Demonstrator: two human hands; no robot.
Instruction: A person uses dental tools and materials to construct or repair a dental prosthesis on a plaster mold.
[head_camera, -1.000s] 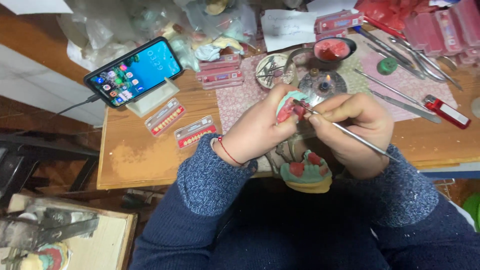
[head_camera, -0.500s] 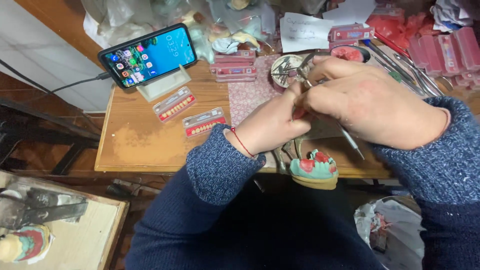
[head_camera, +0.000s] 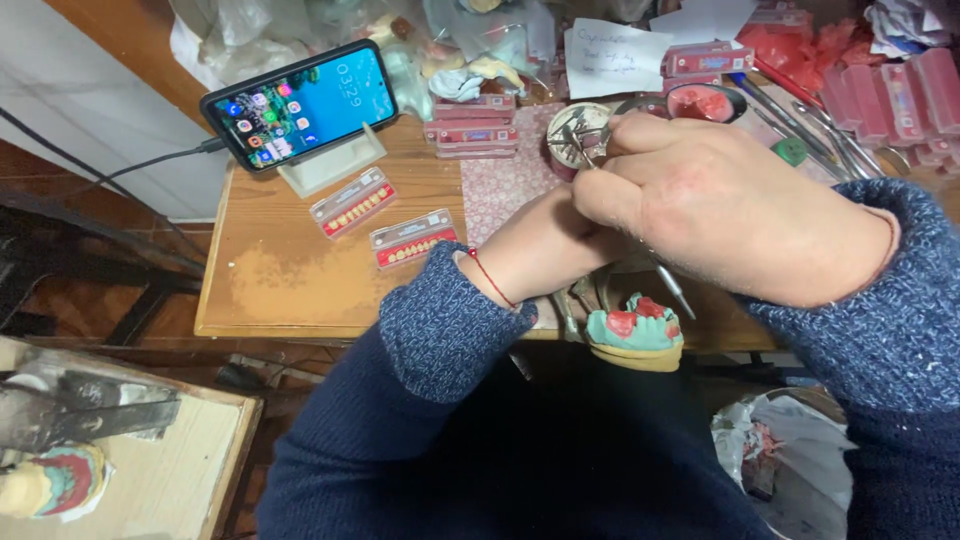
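While both hands meet at frame centre, right hand (head_camera: 730, 215) sits on top, gripping thin metal tool (head_camera: 672, 285), shaft running upper left to lower right. Left hand (head_camera: 545, 250) clenched beneath; what it grasps is hidden. Dental model (head_camera: 635, 335) lies just below hands, at desk (head_camera: 290, 275) edge, nearer right.

matt wooden table (head_camera: 290, 280), glossy phone (head_camera: 300, 105)

Dental workshop: tooth cards (head_camera: 413, 240), jaw model (head_camera: 634, 333), metal tools (head_camera: 810, 125) crowding wooden bench (head_camera: 280, 280).
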